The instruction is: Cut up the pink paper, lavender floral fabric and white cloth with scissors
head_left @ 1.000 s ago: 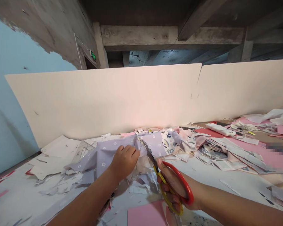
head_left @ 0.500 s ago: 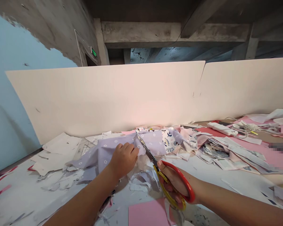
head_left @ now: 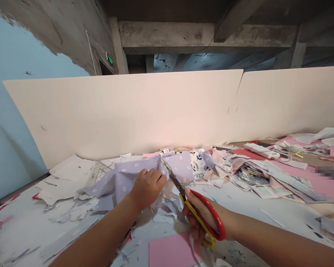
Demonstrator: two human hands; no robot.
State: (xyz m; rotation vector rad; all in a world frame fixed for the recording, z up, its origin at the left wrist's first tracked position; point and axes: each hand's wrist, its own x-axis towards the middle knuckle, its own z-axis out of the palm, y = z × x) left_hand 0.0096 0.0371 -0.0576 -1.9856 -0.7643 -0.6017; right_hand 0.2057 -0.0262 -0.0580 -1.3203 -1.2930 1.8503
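Lavender fabric (head_left: 128, 174) with small white flowers lies across the middle of the table, joined on its right to a white patch with blue flowers (head_left: 199, 165). My left hand (head_left: 149, 189) is closed on the fabric's near edge, its fingertips hidden by the knuckles. My right hand (head_left: 199, 218) grips a pair of scissors (head_left: 208, 211) with one red and one yellow handle. The scissors' blades point up and left, lying against the lavender fabric just right of my left hand, and look nearly closed. Thin pale scraps (head_left: 167, 213) sit below the blades.
A pink sheet (head_left: 169, 252) lies at the near edge. Cut paper pieces (head_left: 69, 174) spread on the left beside a clear ruler (head_left: 96, 172). Fabric stacks (head_left: 253, 176) and a white power strip (head_left: 261, 151) are at right. A tall pale board (head_left: 128, 115) stands behind.
The scissors' handles have come together, closing the blades at the fabric. My left hand has shifted slightly right, still on the cloth.
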